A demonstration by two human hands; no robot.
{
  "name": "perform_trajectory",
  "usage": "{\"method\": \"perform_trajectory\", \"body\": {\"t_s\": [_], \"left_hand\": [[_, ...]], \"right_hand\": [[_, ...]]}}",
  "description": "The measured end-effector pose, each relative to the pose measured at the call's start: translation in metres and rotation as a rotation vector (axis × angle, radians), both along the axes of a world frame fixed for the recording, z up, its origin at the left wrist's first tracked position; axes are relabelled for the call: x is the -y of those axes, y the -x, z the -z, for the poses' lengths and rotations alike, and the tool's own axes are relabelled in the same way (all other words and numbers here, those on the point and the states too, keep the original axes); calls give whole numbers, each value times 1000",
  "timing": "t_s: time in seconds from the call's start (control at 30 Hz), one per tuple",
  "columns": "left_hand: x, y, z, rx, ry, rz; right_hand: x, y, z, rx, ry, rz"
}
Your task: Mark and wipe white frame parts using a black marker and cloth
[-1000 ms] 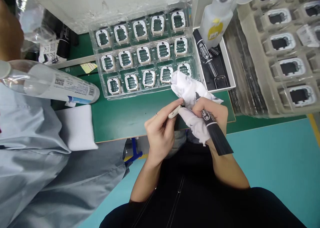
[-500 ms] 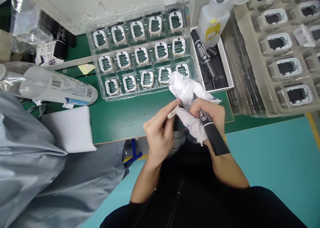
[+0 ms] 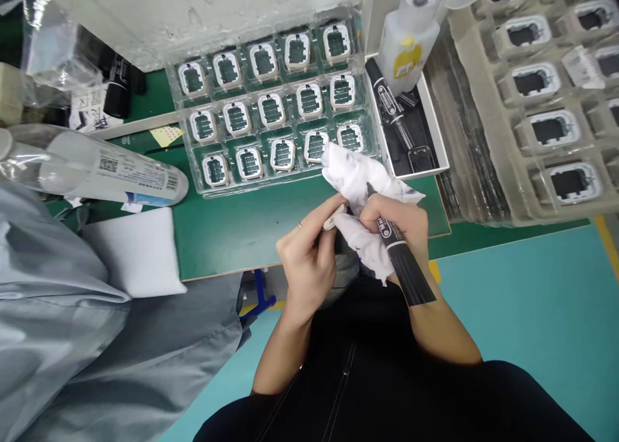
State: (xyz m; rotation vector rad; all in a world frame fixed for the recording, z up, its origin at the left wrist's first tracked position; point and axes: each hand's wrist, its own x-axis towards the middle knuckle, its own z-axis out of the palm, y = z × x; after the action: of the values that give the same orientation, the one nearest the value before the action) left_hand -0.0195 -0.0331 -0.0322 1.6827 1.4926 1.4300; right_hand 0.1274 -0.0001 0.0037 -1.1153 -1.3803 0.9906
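My left hand (image 3: 309,255) pinches a small beige square part (image 3: 334,217) by its edge, just above the near edge of the green table (image 3: 232,229). My right hand (image 3: 401,226) is closed around a black marker (image 3: 401,255) and a crumpled white cloth (image 3: 360,190), which presses against the part. Just beyond the hands lies a clear plastic tray (image 3: 275,116) holding three rows of similar beige-framed parts with dark centres.
A clear bottle (image 3: 97,168) lies on its side at the left, with a white pad (image 3: 133,251) below it. A white box (image 3: 411,129) holds markers, a white squeeze bottle (image 3: 409,39) behind it. Stacked trays (image 3: 546,100) fill the right. A person's grey sleeve (image 3: 53,313) is at left.
The view has shifted slightly and the hands sit a little higher and to the left. The person's grey sleeve at the left has dropped lower. Both hands keep their holds.
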Motion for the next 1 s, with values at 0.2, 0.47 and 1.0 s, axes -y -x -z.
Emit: {"method": "perform_trajectory", "body": {"t_s": [0.2,0.47,1.0], "left_hand": [[-1,-1,-2,12,11,0],[-1,-1,-4,24,11,-5],[-2,0,-5,2,12,-5]], "right_hand": [[1,1,1,10,-59,28],[0,2,6,0,-110,21],[1,4,8,17,-151,-2]]}}
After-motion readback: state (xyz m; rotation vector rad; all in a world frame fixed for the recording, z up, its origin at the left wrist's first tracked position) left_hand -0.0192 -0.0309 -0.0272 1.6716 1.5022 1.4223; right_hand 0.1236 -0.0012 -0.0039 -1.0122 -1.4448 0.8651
